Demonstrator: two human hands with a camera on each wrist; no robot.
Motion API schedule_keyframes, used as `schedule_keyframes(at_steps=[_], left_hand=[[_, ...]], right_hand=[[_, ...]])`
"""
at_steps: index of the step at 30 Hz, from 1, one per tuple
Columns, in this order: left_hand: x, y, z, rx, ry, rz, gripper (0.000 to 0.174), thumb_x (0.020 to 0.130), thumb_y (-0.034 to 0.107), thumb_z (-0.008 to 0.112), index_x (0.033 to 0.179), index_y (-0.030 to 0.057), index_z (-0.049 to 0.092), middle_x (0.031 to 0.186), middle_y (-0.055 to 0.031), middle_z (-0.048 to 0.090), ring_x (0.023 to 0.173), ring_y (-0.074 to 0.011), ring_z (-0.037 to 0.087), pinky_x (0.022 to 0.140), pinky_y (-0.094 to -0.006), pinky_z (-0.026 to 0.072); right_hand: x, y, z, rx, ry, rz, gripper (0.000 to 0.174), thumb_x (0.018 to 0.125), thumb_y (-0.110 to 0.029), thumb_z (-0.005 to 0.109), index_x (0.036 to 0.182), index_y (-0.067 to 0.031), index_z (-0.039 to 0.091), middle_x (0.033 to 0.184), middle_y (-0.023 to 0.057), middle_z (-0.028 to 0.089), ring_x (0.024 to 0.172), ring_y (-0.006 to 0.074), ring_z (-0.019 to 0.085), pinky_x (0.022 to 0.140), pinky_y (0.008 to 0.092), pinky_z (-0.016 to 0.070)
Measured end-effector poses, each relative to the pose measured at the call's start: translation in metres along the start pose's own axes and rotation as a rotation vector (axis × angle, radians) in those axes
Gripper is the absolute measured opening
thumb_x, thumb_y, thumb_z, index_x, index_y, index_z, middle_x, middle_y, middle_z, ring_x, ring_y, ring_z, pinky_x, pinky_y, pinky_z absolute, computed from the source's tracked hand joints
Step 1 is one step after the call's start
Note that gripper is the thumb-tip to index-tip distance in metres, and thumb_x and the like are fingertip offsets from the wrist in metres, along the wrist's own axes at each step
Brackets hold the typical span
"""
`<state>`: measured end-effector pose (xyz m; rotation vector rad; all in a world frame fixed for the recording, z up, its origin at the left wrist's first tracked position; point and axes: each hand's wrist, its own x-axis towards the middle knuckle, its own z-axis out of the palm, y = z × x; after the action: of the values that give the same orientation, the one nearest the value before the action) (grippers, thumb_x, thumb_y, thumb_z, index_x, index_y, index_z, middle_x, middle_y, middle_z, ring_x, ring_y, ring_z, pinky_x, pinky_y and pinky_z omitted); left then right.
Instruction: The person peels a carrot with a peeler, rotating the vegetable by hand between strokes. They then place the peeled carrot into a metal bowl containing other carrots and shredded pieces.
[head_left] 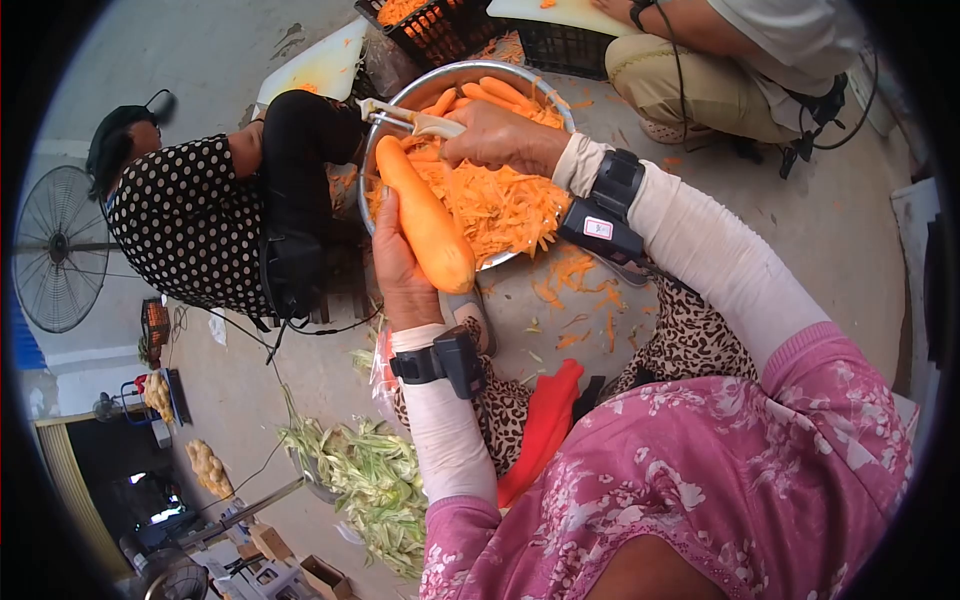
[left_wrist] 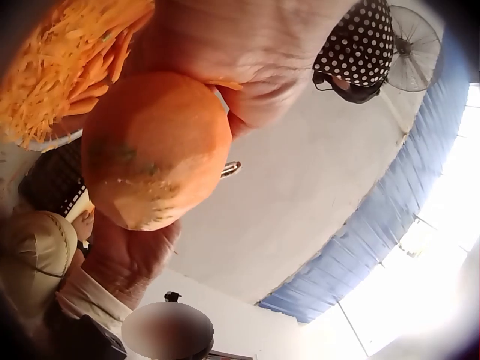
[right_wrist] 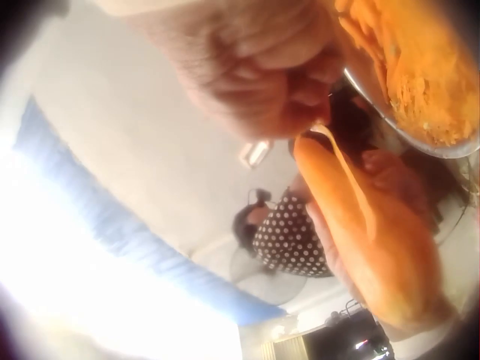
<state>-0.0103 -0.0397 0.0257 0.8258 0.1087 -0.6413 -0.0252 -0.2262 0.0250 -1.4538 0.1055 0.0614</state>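
My left hand (head_left: 402, 262) grips a thick orange carrot (head_left: 428, 220) from below, its thumb along the side. The carrot slants over the near left part of a metal basin (head_left: 366, 190). In my right hand (head_left: 508, 138) is a peeler (head_left: 432, 125) with a pale handle, its head pointing left just above the carrot's far end. A thin strip of peel (right_wrist: 352, 180) lies along the carrot in the right wrist view. Dark marks spot the rounded end of the carrot (left_wrist: 154, 161) in the left wrist view. Orange peelings (head_left: 500, 205) and several carrots (head_left: 495, 92) fill the basin.
A person in a polka-dot top (head_left: 190, 210) sits close at the left, and another in khaki trousers (head_left: 650, 85) squats at the far right. Black crates (head_left: 565, 50) and white boards (head_left: 315, 68) stand beyond the basin. Corn husks (head_left: 370, 480) lie on the floor nearer me.
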Motion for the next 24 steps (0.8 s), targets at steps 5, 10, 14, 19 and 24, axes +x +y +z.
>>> schedule_keyframes(at_steps=[5,10,14,19,24], left_hand=[[0.003,0.005,-0.004,-0.054,0.039,-0.028,0.034,0.093,0.034,0.049,0.108,0.0036,0.055,0.084,-0.0144,0.063,0.071,-0.0261,0.063,0.067,-0.0394,0.0538],[0.003,0.006,-0.006,-0.097,0.016,-0.062,0.035,0.093,0.034,0.049,0.105,0.0019,0.055,0.083,-0.0151,0.059,0.072,-0.0267,0.057,0.066,-0.0374,0.0515],[0.001,0.008,-0.014,-0.102,-0.124,-0.097,0.036,0.092,0.034,0.049,0.103,0.0007,0.055,0.085,-0.0157,0.058,0.075,-0.0262,0.055,0.069,-0.0363,0.0504],[-0.002,0.010,-0.010,-0.100,-0.117,-0.091,0.038,0.092,0.035,0.049,0.103,-0.0003,0.056,0.086,-0.0163,0.058,0.078,-0.0264,0.054,0.070,-0.0358,0.0497],[0.000,0.009,-0.011,-0.137,-0.157,-0.103,0.039,0.092,0.035,0.048,0.106,-0.0015,0.055,0.087,-0.0160,0.057,0.082,-0.0258,0.053,0.072,-0.0351,0.0492]], right_hand=[[0.017,0.012,-0.020,-0.281,0.069,0.026,0.018,0.068,-0.010,0.062,0.082,0.0013,0.061,0.060,0.0071,0.054,0.048,0.0127,0.046,0.041,0.0269,0.0320],[0.024,0.018,-0.026,-0.443,0.185,-0.020,0.017,0.068,-0.011,0.063,0.080,0.0019,0.063,0.065,0.0123,0.059,0.055,0.0197,0.056,0.049,0.0322,0.0411],[0.029,0.023,-0.030,-0.814,0.239,-0.169,0.018,0.071,-0.010,0.063,0.083,0.0024,0.065,0.077,0.0222,0.064,0.070,0.0325,0.064,0.063,0.0392,0.0484],[0.031,0.033,-0.029,-0.916,0.277,-0.214,0.018,0.075,-0.009,0.061,0.088,0.0041,0.061,0.086,0.0269,0.063,0.084,0.0396,0.062,0.072,0.0452,0.0482],[0.033,0.034,-0.029,-0.968,0.346,-0.221,0.020,0.077,-0.009,0.060,0.092,0.0051,0.056,0.090,0.0270,0.062,0.090,0.0407,0.061,0.075,0.0467,0.0476]])
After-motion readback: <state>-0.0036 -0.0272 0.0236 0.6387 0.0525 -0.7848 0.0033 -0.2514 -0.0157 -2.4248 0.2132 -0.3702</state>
